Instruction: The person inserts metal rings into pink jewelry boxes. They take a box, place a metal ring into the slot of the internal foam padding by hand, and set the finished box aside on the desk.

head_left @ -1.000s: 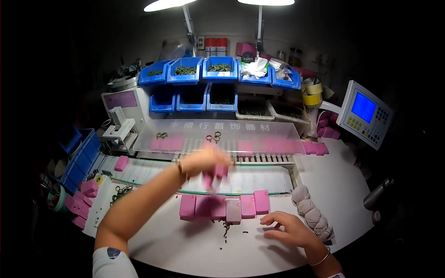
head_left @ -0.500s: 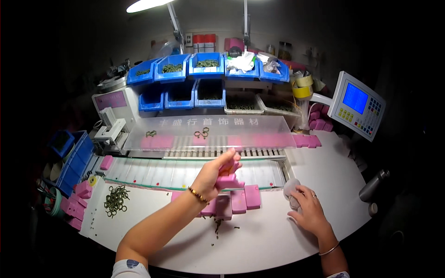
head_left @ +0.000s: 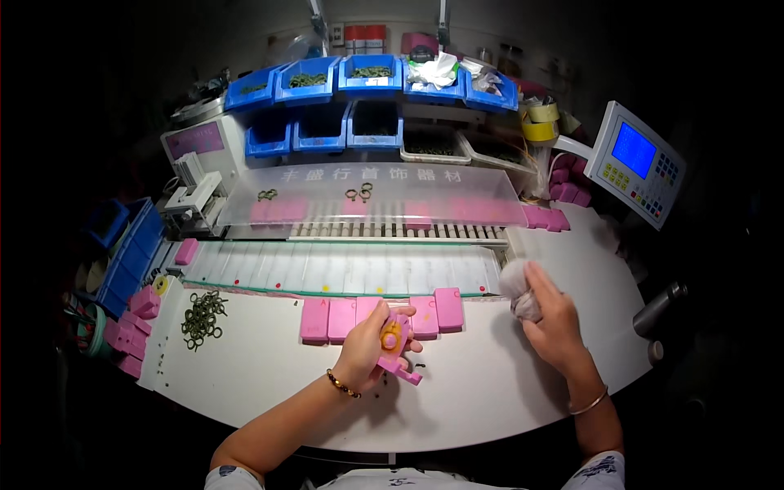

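My left hand (head_left: 359, 355) is closed around a pink mould piece (head_left: 402, 372) above the near edge of a row of pink mould blocks (head_left: 315, 321). The mould's inner face is turned up, showing a yellow-orange ring shape (head_left: 393, 336) around a pink centre. In my right hand (head_left: 558, 327), at the right of the bench, is a bunched whitish cloth pouch (head_left: 514, 279), held between thumb and fingers. Part of the block row is hidden behind my left hand. Small dark green bits (head_left: 420, 365) lie near the mould.
A heap of dark green ring pieces (head_left: 202, 320) lies on the white bench at left. Beyond the blocks runs a white segmented conveyor (head_left: 351, 266) with a clear cover (head_left: 441, 196). Blue bins (head_left: 306, 82) stand behind; a control panel (head_left: 635, 159) is at right.
My left hand has come lower and nearer, turning the mould so its inside shows. My right hand has tipped fingers-up, still with the pouch. The view has tilted down.
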